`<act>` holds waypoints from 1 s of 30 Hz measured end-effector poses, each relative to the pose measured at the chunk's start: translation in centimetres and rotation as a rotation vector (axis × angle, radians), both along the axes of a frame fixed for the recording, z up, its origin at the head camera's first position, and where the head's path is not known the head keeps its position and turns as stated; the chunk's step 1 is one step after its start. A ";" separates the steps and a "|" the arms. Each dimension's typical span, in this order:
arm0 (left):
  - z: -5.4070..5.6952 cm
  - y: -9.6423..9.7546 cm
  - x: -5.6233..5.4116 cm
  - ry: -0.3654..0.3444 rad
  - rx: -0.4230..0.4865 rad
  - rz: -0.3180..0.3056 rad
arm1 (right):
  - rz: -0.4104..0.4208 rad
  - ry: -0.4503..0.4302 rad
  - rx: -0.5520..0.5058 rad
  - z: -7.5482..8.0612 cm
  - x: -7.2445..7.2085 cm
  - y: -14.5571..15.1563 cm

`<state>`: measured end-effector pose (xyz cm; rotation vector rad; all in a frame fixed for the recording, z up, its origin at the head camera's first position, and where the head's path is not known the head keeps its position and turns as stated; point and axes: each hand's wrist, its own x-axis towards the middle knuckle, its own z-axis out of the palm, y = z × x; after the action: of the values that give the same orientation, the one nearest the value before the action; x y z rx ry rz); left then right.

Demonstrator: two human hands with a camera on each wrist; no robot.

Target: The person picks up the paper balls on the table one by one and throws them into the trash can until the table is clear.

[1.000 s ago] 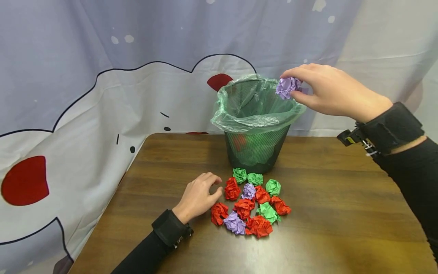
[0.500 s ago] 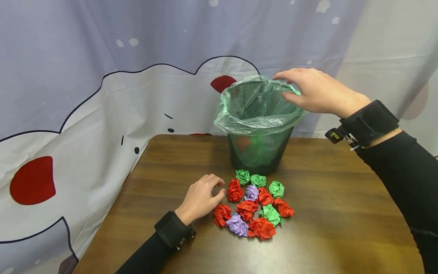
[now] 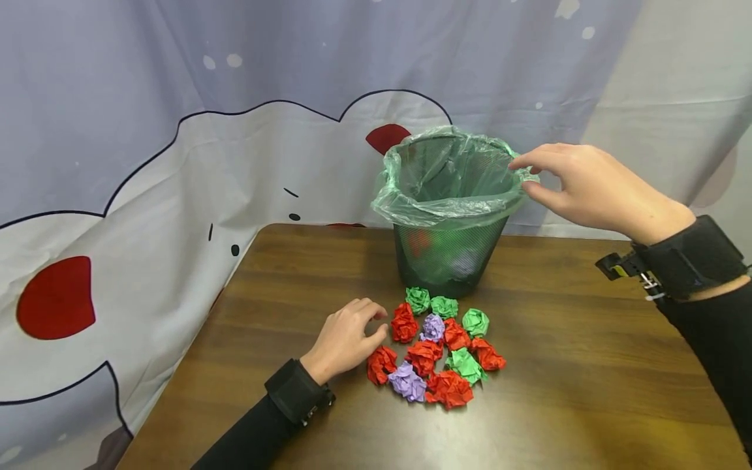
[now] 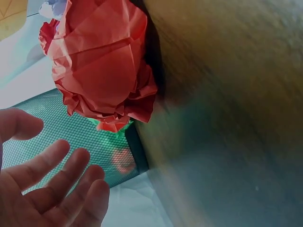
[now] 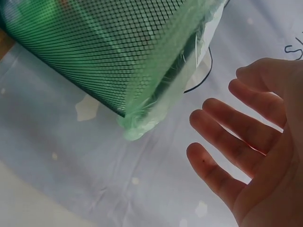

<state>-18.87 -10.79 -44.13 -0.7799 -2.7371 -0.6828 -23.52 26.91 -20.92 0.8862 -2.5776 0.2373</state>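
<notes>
From your head, one view faces forward and down across the tabletop [image 3: 587, 339]; close-up wrist views look past your left hand [image 3: 346, 336] and right hand [image 3: 596, 188], all three sharing the mesh bin [image 3: 451, 251].

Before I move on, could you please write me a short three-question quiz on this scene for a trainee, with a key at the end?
1. How many purple paper balls lie on the table?
2. True or false: the right hand is empty.
3. What colour is the liner draped over the rim of the mesh bin?
A) Red
B) Purple
C) Green

Key:
1. Two.
2. True; nothing is between its fingers and thumb.
3. C.
</notes>
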 end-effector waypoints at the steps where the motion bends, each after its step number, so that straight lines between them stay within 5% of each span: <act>1: 0.0 0.0 0.0 -0.003 -0.005 -0.001 | -0.001 0.014 -0.001 -0.2 0.3 0.3; 18: 0.0 -0.3 0.3 -0.013 -0.023 -0.007 | 0.021 0.070 -0.058 -4.8 2.9 2.9; 30: -0.2 -0.6 1.0 -0.042 -0.034 0.008 | 0.019 -0.013 -0.083 -9.0 4.1 2.8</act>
<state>-17.85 -11.37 -44.29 -0.7697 -2.7947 -0.6596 -19.45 29.76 -29.93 0.8823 -2.5522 0.3546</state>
